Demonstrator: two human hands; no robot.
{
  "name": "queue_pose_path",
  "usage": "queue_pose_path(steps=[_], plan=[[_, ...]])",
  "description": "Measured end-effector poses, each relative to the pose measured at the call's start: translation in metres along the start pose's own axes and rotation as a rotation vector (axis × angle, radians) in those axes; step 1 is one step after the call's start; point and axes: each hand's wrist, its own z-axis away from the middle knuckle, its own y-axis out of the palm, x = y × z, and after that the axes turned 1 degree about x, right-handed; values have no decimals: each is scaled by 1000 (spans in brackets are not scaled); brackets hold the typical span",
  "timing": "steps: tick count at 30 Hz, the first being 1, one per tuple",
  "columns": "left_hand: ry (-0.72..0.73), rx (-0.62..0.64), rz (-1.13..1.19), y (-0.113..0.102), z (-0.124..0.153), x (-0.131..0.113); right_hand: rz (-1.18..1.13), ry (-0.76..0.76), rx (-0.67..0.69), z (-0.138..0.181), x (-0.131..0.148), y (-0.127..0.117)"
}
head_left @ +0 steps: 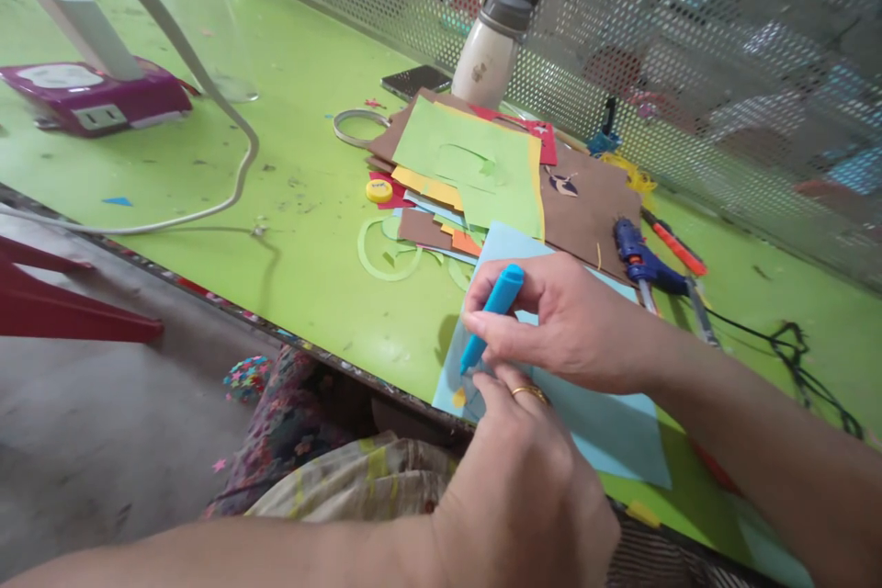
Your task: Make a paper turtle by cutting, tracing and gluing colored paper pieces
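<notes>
Holding a blue marker in a pinch of thumb and fingers, the right hand presses its tip down onto the light blue paper sheet, close to the sheet's near left corner. The left hand lies just below that tip, fingers bent and pressing on the same sheet beside a small yellow scrap; whether it pinches anything I cannot tell, since the fingertips are hidden behind the knuckles.

The sheet overhangs the near edge of the green table, and that is the main risk as I judge it: the corner being marked has little support under it, so a firm stroke could buckle or tear the paper, or let the tip skid off the line. If the left hand eases its pressure, the sheet could slide toward the person's lap.

Beyond the sheet, further onto the table, sits a loose stack of coloured paper, and to the right of the sheet lies a blue glue gun with its black cord trailing away. A wide sweep of the right forearm could snag that cord or push the gun onto the sheet. The water bottle stands behind the stack, well apart from the sheet.
</notes>
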Motion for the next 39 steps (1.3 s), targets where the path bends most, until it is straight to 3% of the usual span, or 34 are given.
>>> queue_pose_path(steps=[21,39], plan=[[37,75,-20,-4,-6,0,-100,27,100,1,1,1],[56,75,-39,-3,-4,1,-173,25,18,-1,-8,-1]])
